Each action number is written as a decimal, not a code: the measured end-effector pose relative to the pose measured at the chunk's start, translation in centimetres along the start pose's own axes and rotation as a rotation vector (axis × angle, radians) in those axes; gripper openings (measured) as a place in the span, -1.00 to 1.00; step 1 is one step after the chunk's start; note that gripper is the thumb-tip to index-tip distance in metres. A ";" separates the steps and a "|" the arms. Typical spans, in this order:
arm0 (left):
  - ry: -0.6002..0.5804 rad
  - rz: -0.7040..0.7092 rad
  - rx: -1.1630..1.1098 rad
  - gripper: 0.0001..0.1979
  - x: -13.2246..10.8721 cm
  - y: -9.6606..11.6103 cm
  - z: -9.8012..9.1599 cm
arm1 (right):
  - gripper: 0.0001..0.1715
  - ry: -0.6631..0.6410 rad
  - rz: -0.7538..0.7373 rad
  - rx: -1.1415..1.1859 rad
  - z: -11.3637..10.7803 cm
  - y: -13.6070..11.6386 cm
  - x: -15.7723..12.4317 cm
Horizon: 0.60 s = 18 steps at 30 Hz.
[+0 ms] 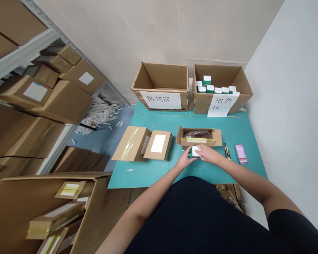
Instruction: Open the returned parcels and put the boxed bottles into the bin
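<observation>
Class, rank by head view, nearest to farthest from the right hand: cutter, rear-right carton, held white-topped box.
1. Held white-topped box: touching the right hand.
2. Cutter: to the hand's right.
3. Rear-right carton: well back.

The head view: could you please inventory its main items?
table: 1, teal, centre
open boxes: 2, brown, table back
signs: 2, white, their fronts
small boxes: several, white-green, right box
held box: 1, white-green, table front
parcel: 1, brown, table middle
wrapped item: 1, dark, parcel
cartons: 2, brown, table left
cutter: 1, black-yellow, table right
blurred item: 1, pink, table right
shelf boxes: many, brown, left
deep carton: 1, brown, lower left
left hand, right hand: 2, bare, at held box
</observation>
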<state>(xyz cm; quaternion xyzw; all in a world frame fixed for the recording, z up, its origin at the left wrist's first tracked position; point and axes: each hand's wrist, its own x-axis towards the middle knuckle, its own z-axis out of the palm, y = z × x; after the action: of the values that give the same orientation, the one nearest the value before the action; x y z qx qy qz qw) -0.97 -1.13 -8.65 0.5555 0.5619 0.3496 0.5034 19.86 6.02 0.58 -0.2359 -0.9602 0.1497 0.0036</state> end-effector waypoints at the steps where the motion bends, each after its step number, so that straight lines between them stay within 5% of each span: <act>1: 0.002 0.001 -0.005 -0.07 -0.1 0.0 0.0 | -0.45 0.002 -0.009 0.008 0.0 0.1 0.0; 12: 0.008 -0.014 -0.044 -0.08 -0.1 0.4 -0.2 | -0.10 0.011 0.037 0.040 1.5 -0.8 0.3; 18: -0.011 -0.009 -0.044 -0.10 -0.1 0.5 -0.4 | -0.27 0.032 -0.038 0.059 1.5 0.3 -0.2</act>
<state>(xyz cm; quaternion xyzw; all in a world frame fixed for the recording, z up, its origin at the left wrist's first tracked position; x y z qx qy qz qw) -1.22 -1.13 -8.05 0.5438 0.5538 0.3568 0.5199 20.04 5.80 -0.90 -0.2196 -0.9595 0.1740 0.0286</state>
